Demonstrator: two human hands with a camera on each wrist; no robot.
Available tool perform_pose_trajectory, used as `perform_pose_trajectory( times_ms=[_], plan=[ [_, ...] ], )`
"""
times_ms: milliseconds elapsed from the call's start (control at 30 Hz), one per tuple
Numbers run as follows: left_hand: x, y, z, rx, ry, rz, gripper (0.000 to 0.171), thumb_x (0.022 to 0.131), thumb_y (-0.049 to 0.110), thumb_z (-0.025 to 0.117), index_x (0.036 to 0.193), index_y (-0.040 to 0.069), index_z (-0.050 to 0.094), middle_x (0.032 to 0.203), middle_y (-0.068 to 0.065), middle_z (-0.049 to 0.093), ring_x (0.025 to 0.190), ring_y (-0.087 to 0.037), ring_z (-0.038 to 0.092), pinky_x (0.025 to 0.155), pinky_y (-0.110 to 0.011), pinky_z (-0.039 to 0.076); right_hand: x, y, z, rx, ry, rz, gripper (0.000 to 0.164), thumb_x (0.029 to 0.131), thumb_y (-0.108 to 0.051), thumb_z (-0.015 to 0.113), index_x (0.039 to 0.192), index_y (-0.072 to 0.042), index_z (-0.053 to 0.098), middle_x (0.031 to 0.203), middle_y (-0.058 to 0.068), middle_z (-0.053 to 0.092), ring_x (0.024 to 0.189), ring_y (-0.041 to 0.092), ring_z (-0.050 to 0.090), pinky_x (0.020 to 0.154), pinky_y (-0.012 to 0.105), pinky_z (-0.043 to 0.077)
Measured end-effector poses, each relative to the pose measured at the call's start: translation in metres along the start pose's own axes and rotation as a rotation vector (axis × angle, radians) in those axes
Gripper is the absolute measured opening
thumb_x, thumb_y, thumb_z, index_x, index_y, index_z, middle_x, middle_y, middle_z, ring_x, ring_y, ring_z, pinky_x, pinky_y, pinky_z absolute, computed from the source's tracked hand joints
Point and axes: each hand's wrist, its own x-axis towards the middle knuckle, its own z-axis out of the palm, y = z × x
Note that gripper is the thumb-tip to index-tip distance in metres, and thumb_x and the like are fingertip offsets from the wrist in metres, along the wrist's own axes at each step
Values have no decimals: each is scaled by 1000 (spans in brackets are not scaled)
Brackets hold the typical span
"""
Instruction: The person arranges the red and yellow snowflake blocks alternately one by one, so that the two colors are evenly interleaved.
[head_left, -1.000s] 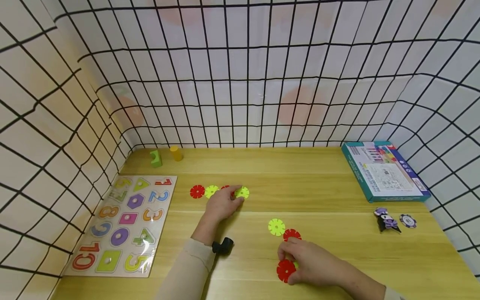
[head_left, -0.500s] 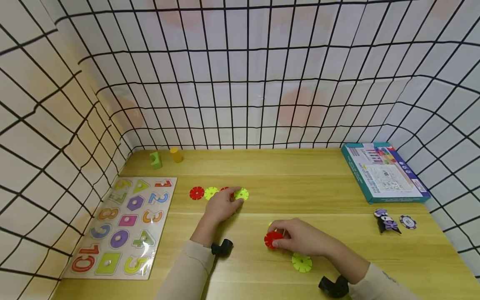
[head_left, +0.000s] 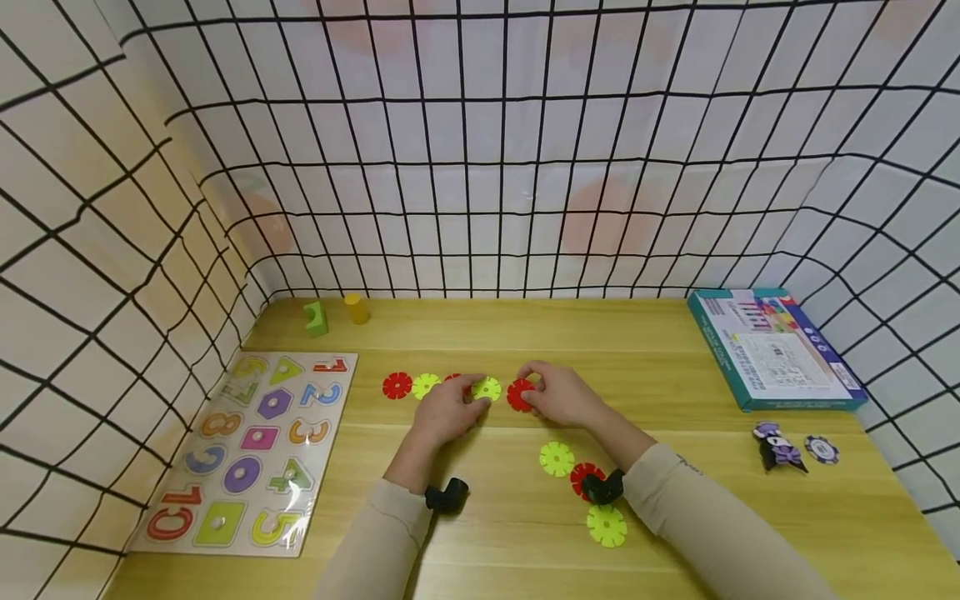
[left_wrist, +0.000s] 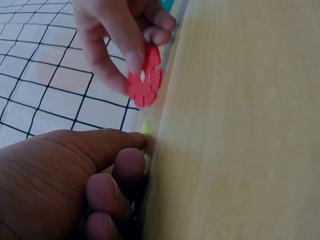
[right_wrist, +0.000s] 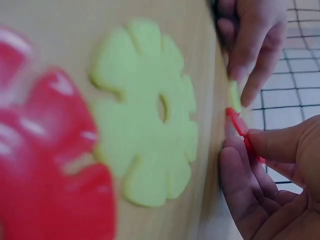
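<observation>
In the head view, my right hand pinches a red notched, flower-shaped plastic disc between thumb and fingers. In the left wrist view, this red disc is tilted upright, apart from the row. My left hand holds a yellow-green notched disc at the row's right end, thumb and forefinger at its edges. Left along the row lie a red disc partly hidden by that hand, a yellow-green disc and another red disc.
Loose yellow-green and red discs, plus another yellow-green disc, lie near the right forearm. A number puzzle board lies left. Green and orange blocks, a boxed set, a figure and a chip sit around.
My right hand picked up a red disc from the loose group and carried it up and left to the row's right end. The left hand stayed in place.
</observation>
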Motion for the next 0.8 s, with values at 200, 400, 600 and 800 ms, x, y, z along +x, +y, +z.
perform_pose_trajectory(
  times_ms=[200,400,600,800],
  plan=[
    [1,1,1,-2,-2,-1,45,85,38,63,128,25,56,54,3,55,40,-16,52,46,-33,43,21,1,-1,24,-51,70,18,87,-16,63,103,-17,56,56,6,59,43,15,50,41,25,38],
    [1,0,1,-1,-8,-9,46,86,38,62,129,25,55,55,3,55,42,-16,53,47,-33,42,31,1,-3,-147,-25,95,20,82,-25,70,95,-19,56,66,1,57,53,17,48,53,29,39],
    [1,-1,1,-6,-10,-7,46,86,38,62,129,25,55,55,4,56,43,-16,53,47,-33,42,31,3,-3,-188,-19,64,22,82,-29,69,97,-19,56,62,0,50,54,16,42,52,29,36],
    [1,-2,0,-9,-12,7,47,86,39,62,130,25,55,57,5,56,46,-15,53,48,-33,41,20,10,-11,61,-78,78,30,86,-30,66,110,-16,54,53,4,51,42,16,43,42,26,34]
  ],
)
